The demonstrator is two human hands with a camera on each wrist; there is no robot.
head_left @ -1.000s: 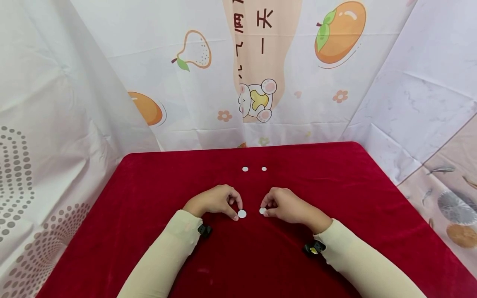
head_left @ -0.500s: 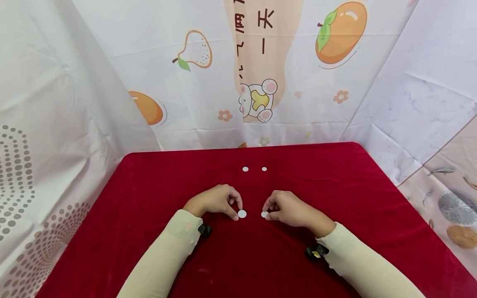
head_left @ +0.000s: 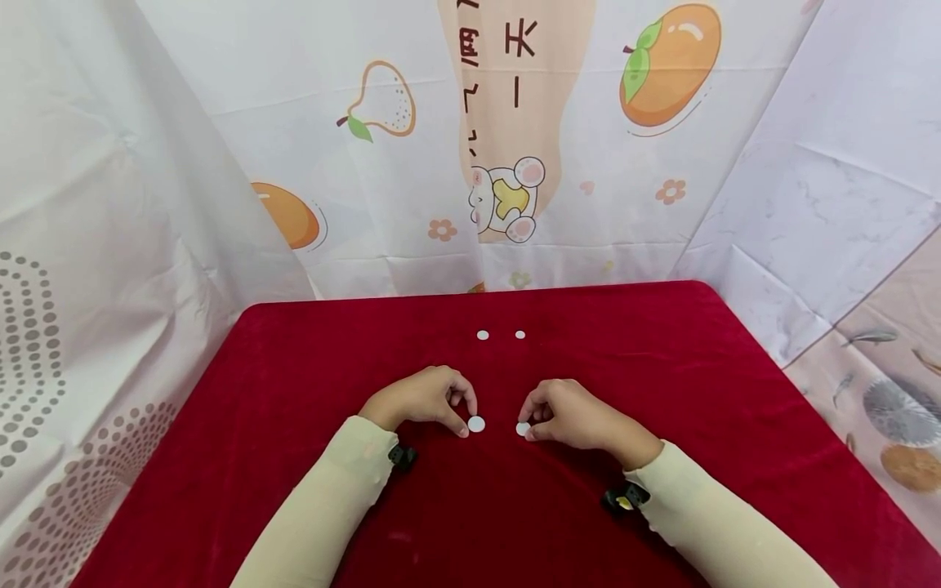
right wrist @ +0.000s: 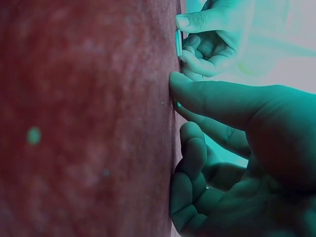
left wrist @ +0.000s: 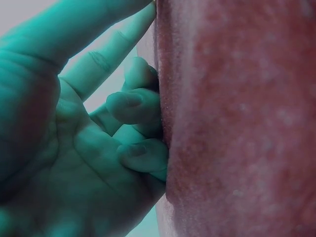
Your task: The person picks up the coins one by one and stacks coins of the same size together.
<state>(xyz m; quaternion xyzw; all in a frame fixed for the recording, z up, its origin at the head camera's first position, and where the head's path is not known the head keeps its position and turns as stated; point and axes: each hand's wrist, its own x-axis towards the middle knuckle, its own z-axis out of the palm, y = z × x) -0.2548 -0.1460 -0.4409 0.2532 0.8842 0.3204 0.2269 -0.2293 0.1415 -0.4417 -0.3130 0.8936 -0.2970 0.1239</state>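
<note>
Because everything on this red cloth [head_left: 412, 510] is so flat, I look first at the fingertips. The left hand [head_left: 430, 396] has its thumb and index finger a little apart, and they hold the larger near disc [head_left: 476, 424], white, by its edge. The right hand [head_left: 572, 415] makes a tighter pinch, and the smaller near disc [head_left: 521, 428] is partly covered by its fingers. With so thin an edge to grip, I think a disc could slip from the tips and slide away, if the pressure is uneven. The soft pile could also catch a rim and make it tip. Whether either disc is lifted, I cannot tell. Beyond the hands lie the far left disc [head_left: 483, 335] and the far right disc [head_left: 519, 335]; a careless forward reach could perhaps push them.
</note>
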